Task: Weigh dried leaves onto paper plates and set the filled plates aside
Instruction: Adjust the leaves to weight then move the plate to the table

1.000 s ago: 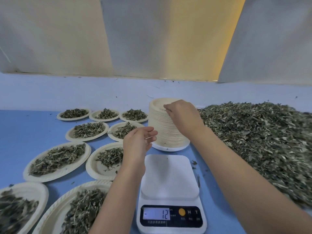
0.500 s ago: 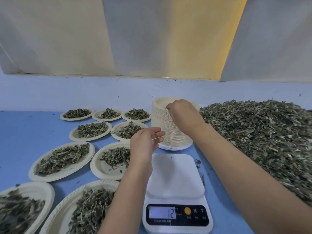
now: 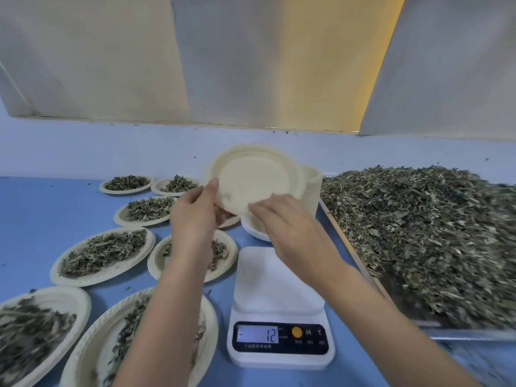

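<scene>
Blue surface (image 3: 42, 219) is backed by a pale blue wall strip, with off-white panels (image 3: 251, 65) above it; a yellow glow shows between two panels. Filled plates (image 3: 103, 252) are spread over the left half, from near edge to far edge. A white scale (image 3: 279, 289) sits at centre near the front edge, platform bare, display (image 3: 258, 334) reading 12. A metal tray (image 3: 351, 252) heaped with dried leaves (image 3: 418, 233) takes up the right side. The plate stack (image 3: 311, 191) stands beyond the scale, just beside the tray's far-left corner.

An empty plate (image 3: 251, 180) is held in the air before the stack, tilted face-on to the camera. Its left rim is pinched by the left hand (image 3: 192, 216), thumb on top. Its near rim is pinched by the right hand (image 3: 290, 227).

Versus 0.5 s ago: the top plate has been lifted off the stack and taken in both hands; the left hand was free then. Scale reading unchanged.
</scene>
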Available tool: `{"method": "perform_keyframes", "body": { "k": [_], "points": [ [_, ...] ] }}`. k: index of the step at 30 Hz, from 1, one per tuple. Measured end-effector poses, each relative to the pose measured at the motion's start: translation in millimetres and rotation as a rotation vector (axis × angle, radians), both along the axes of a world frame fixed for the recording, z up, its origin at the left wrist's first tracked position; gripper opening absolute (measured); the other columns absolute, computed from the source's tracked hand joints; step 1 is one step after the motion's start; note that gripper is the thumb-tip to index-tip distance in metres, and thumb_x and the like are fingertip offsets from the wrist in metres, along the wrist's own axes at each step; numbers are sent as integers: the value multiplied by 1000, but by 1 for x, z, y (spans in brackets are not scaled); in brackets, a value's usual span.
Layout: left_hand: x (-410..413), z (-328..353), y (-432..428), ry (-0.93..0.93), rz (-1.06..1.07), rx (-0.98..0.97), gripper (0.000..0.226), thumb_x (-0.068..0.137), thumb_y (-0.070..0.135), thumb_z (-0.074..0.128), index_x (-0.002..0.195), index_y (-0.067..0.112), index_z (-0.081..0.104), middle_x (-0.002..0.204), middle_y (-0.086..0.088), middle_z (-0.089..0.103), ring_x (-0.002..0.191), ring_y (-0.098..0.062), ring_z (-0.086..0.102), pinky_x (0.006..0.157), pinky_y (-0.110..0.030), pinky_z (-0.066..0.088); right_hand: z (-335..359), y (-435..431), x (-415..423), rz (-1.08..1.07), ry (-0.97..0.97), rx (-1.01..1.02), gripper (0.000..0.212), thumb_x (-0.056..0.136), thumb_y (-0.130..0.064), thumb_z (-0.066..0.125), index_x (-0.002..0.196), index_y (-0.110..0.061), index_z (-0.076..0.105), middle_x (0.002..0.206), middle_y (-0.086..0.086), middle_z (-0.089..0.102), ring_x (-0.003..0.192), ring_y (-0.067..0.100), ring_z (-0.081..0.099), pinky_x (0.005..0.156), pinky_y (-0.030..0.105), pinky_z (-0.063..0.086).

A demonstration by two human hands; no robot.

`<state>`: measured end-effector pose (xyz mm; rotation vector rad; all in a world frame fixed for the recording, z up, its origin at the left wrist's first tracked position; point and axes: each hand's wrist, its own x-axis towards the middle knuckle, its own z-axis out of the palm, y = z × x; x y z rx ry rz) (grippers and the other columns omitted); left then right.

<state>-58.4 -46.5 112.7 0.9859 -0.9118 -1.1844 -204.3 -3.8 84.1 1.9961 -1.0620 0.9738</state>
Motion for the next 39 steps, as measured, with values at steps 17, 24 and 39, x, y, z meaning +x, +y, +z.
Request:
{"method": "perform_keyframes", "body": {
  "k": [17, 24, 39],
  "points": [
    [18, -21, 17, -511, -216, 246, 22, 93, 24, 59, 91, 4, 67, 71, -11, 66, 40, -14, 53, 48, -24, 41, -24, 36, -31, 35, -1511, 689, 40, 97, -26, 45, 80, 9, 55, 71, 7, 50, 68, 16, 45, 63, 31, 29],
    [14, -35, 8, -568, -205, 298, 29, 95, 29, 50, 89, 6, 66, 89, -17, 71, 36, -16, 56, 44, -21, 42, -42, 32, -31, -111, -1464, 707, 37, 95, -24, 47, 68, 0, 51, 66, 6, 46, 63, 16, 39, 59, 33, 27],
    [12, -45, 1, -724, -233, 337, 36, 96, 34, 47, 85, 2, 61, 85, -19, 67, 65, -28, 60, 58, -29, 47, -50, 31, -28, -181, -1360, 687, 32, 96, -17, 42, 66, -8, 51, 65, 9, 45, 69, 30, 39, 64, 39, 33]
  ]
}}
